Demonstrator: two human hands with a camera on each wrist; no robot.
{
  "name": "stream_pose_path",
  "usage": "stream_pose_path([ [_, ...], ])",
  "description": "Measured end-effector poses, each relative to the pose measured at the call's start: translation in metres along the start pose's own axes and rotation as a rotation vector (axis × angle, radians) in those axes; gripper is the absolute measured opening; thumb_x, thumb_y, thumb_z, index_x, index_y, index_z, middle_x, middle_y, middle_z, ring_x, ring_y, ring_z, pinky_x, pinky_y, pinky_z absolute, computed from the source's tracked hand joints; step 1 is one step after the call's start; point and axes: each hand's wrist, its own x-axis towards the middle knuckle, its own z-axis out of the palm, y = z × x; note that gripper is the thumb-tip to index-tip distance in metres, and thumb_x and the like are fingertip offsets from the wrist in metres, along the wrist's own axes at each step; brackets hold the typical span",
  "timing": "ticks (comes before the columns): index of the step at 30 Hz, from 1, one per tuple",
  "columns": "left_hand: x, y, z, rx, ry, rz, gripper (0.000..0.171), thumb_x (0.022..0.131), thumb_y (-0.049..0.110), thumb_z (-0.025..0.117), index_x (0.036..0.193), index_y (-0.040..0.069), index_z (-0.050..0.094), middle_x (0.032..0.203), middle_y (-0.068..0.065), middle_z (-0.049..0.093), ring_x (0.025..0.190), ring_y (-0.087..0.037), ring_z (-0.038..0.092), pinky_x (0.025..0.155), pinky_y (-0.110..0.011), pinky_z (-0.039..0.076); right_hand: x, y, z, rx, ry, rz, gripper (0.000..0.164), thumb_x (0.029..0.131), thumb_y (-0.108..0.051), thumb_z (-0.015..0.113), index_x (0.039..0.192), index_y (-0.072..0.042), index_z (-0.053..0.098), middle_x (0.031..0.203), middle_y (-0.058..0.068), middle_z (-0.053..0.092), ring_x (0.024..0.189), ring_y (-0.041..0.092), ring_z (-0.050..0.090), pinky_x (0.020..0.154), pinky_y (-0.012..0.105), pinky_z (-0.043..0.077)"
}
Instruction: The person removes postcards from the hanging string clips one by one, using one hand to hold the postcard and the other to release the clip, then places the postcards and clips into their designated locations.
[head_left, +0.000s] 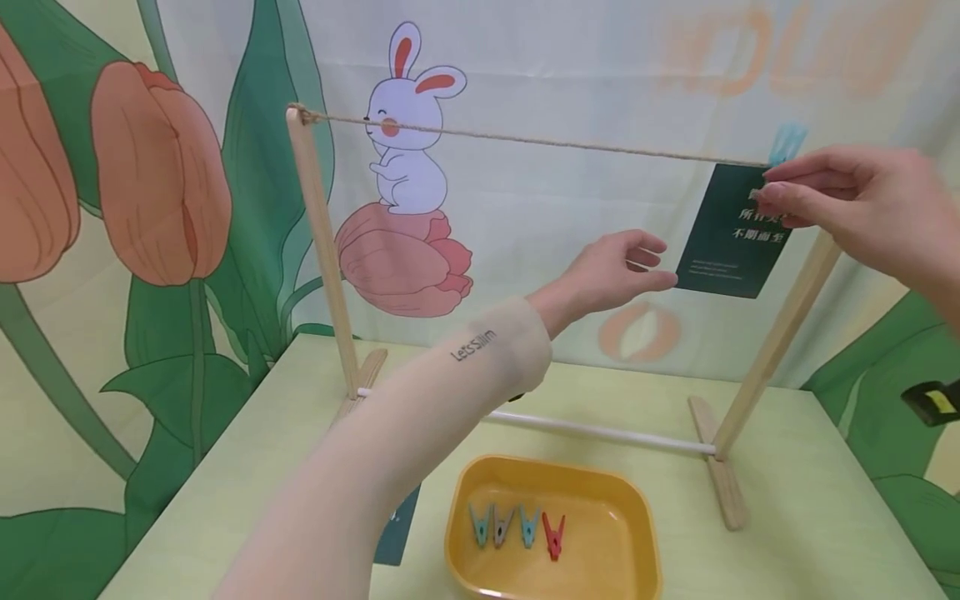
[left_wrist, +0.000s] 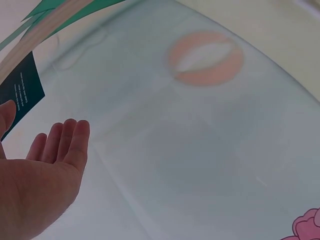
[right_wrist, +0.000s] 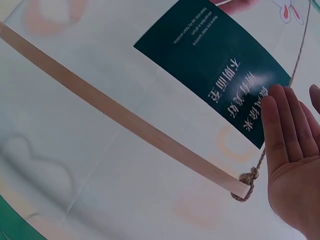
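Observation:
A dark green card (head_left: 723, 242) with white lettering hangs from a twine line (head_left: 525, 142), under a light blue clothespin (head_left: 787, 143). My right hand (head_left: 862, 196) is at the card's upper right corner, just below the clothespin. Its fingers look straight in the right wrist view, the thumb (right_wrist: 315, 97) apart from them, with nothing between. My left hand (head_left: 611, 271) hovers by the card's lower left edge, fingers loosely bent and holding nothing. In the left wrist view the left palm (left_wrist: 40, 185) faces up, beside the card's corner (left_wrist: 30, 92).
A yellow tray (head_left: 648, 533) on the table holds several clothespins (head_left: 528, 527) in green, brown, blue and red. Another dark card (head_left: 401, 529) lies partly hidden under my left sleeve. Wooden posts (head_left: 776, 342) and a white rod (head_left: 600, 429) form the line's frame.

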Motion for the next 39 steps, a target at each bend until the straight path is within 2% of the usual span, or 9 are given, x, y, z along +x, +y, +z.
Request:
stream_pose_path([
  [10,0.008,0.007,0.006,-0.027,0.003,0.005,0.04,0.085,0.034,0.07,0.119,0.022,0.053,0.107,0.011,0.057,0.092,0.003,0.051,0.074,-0.015,0.042,0.01,0.001,-0.014,0.075,0.074,-0.045,0.025,0.092,-0.021,0.063,0.114,-0.01,0.059,0.097,-0.002,0.065,0.083,0.009,0.062,0.072,0.012,0.045],
  [15,0.012,0.009,0.01,-0.036,0.005,0.002,0.039,0.085,0.032,0.071,0.118,0.021,0.055,0.102,0.012,0.058,0.089,0.003,0.052,0.073,-0.015,0.042,0.014,0.005,-0.022,0.044,0.103,-0.034,0.027,0.095,-0.022,0.057,0.121,-0.014,0.056,0.101,-0.006,0.062,0.088,0.006,0.059,0.074,0.011,0.043],
  [22,0.016,0.012,0.017,-0.076,0.003,-0.006,0.035,0.084,0.03,0.072,0.115,0.021,0.056,0.093,0.013,0.06,0.084,0.002,0.054,0.071,-0.017,0.043,0.018,0.011,-0.029,0.074,0.162,-0.11,0.025,0.096,-0.015,0.055,0.121,-0.011,0.056,0.099,-0.011,0.06,0.086,0.001,0.058,0.074,0.009,0.042],
  [27,0.018,0.014,0.02,-0.11,-0.004,0.005,0.029,0.085,0.028,0.071,0.109,0.021,0.058,0.088,0.012,0.061,0.084,0.0,0.055,0.072,-0.018,0.043,0.021,0.011,-0.031,0.009,0.182,-0.1,0.028,0.097,-0.018,0.052,0.125,-0.015,0.052,0.102,-0.015,0.057,0.085,0.0,0.055,0.076,0.008,0.04],
  [30,0.019,0.015,0.022,-0.107,-0.004,0.006,0.025,0.085,0.028,0.071,0.106,0.021,0.059,0.088,0.012,0.061,0.084,-0.001,0.055,0.071,-0.019,0.043,0.022,0.012,-0.031,-0.038,0.181,-0.096,0.034,0.097,-0.023,0.052,0.131,-0.019,0.048,0.11,-0.012,0.057,0.087,-0.001,0.053,0.079,0.009,0.039],
  [35,0.021,0.018,0.025,-0.087,0.011,0.006,0.021,0.086,0.028,0.07,0.103,0.022,0.059,0.088,0.012,0.06,0.083,-0.002,0.054,0.07,-0.019,0.043,0.024,0.011,-0.031,-0.136,0.121,-0.066,0.044,0.098,-0.032,0.051,0.139,-0.027,0.037,0.133,-0.003,0.046,0.114,0.005,0.046,0.098,0.019,0.03],
  [37,0.021,0.019,0.027,-0.086,0.016,0.007,0.019,0.087,0.028,0.07,0.102,0.022,0.06,0.087,0.012,0.06,0.083,-0.001,0.054,0.07,-0.019,0.043,0.025,0.009,-0.031,-0.165,0.089,-0.053,0.047,0.098,-0.034,0.051,0.141,-0.028,0.034,0.137,-0.002,0.042,0.122,0.01,0.041,0.102,0.023,0.028],
  [39,0.022,0.02,0.028,-0.097,0.015,0.009,0.019,0.087,0.026,0.07,0.102,0.022,0.06,0.086,0.012,0.06,0.083,-0.001,0.054,0.071,-0.019,0.043,0.026,0.008,-0.031,-0.183,0.061,-0.036,0.049,0.097,-0.037,0.052,0.142,-0.03,0.033,0.139,-0.003,0.04,0.124,0.011,0.04,0.101,0.023,0.028],
])
